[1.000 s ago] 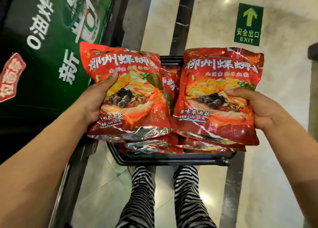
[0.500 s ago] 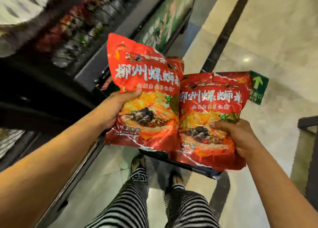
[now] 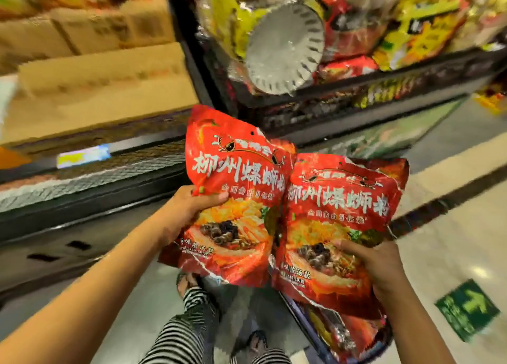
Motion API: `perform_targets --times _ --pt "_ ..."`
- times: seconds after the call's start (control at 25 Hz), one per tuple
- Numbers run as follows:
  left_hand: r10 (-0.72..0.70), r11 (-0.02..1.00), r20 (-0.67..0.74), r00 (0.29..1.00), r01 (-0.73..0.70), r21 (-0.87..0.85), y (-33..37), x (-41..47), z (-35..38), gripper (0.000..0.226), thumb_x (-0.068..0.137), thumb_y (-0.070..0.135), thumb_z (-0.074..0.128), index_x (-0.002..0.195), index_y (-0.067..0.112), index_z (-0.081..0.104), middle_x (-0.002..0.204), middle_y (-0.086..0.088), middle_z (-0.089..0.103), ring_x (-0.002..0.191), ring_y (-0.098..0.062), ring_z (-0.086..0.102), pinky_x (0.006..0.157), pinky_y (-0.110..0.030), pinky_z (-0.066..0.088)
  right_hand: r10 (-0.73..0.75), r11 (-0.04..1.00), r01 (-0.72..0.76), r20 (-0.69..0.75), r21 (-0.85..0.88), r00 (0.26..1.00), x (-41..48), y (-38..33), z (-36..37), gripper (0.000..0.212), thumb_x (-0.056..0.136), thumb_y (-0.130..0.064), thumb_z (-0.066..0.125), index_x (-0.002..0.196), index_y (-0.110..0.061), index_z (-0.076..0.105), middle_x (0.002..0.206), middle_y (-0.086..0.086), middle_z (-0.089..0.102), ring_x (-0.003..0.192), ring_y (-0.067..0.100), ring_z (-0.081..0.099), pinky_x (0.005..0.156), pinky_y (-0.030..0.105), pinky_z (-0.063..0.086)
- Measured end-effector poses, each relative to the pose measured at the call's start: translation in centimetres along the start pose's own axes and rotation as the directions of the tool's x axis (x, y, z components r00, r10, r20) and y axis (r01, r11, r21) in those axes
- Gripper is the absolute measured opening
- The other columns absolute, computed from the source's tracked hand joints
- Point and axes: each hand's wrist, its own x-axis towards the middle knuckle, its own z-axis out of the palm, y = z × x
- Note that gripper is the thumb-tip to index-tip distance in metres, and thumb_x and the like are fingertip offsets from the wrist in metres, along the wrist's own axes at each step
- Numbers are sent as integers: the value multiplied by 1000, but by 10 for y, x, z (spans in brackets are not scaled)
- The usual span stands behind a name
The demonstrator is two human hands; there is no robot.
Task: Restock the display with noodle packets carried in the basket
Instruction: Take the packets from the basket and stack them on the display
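Red noodle packets (image 3: 236, 188) (image 3: 337, 212) stand upright, one gripped by left hand (image 3: 186, 212), one by right hand (image 3: 375, 265). Left sits nearer the wire shelf (image 3: 109, 168).

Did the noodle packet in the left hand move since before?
Yes. The left hand has lifted its packet up away from the basket, toward the shelves.

Left arm (image 3: 96, 289): bare, extended forward from lower left.
Left grip (image 3: 189, 212): thumb pressed across the front of the left noodle packet (image 3: 236, 171); fingers hidden behind it.
Right arm (image 3: 419, 330): bare, extended forward from lower right.
Right grip (image 3: 375, 265): thumb on the front of the right noodle packet (image 3: 337, 199); held lower than the left.
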Motion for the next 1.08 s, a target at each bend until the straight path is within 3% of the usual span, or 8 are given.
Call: perform_targets --times 0.16,0.28,0.32,0.4,0.56,0.72,0.96,1.08 --pt "39 993 -175 984 -58 -106 -9 -71 -59 86 36 46 97 108 6 72 108 -19 73 97 -37 71 81 -39 60 -23 998 34 186 -58 982 -4 -17 56 91 19 -47 96 99 -9 73 92 2 77 82 21 75 79 38 56" --pt "55 983 -314 948 -106 -147 -15 -124 -112 87 39 45 96 111 4 71 108 -19 73 98 -38 71 89 -44 56 -36 991 73 310 -108 950 -10 -41 120 45 47 -12 90 88 -10 73 86 3 77 76 18 74 66 30 58" --pt "52 982 -369 928 -115 -150 -18 -141 -131 82 43 43 94 111 4 70 106 -18 74 97 -37 71 89 -43 56 -58 986 109 352 -127 934 -13 -48 143 36 48 -12 88 81 -10 74 82 3 77 72 16 73 62 26 57" --pt "45 980 -472 881 -131 -151 -21 -172 -167 65 55 37 88 109 4 72 103 -16 75 98 -36 71 92 -43 55 -107 962 208 452 -179 885 -22 -62 190 36 44 -26 91 73 -10 76 74 1 76 66 14 69 63 26 56" --pt "53 983 -607 793 -148 -108 -31 -234 -247 42 63 32 91 92 5 77 96 -11 76 90 -24 73 90 -38 56 -133 889 370 623 -268 771 -55 -85 294 23 66 -3 86 81 -16 74 70 -13 74 65 -1 67 70 27 52" --pt "73 974 -699 712 -201 -104 -38 -299 -328 19 70 20 80 83 8 78 90 -7 77 81 -19 74 65 -23 58 -170 880 404 629 -250 759 -102 -94 398 23 68 -10 87 86 -15 74 81 -3 77 85 20 72 85 41 56" --pt "87 947 -803 590 -299 -117 -39 -348 -438 25 76 15 78 97 2 74 95 -22 74 84 -37 70 81 -60 56 -127 956 269 667 -114 734 -170 -99 502 83 41 -53 93 110 -13 69 98 0 77 90 15 73 83 32 54" --pt "100 901 -788 608 -391 -187 -24 -353 -479 41 70 23 78 104 0 72 100 -21 74 85 -35 72 75 -54 59 -155 971 235 642 -40 751 -178 -110 533 62 54 -37 90 108 -15 70 101 0 77 95 19 73 86 37 53"
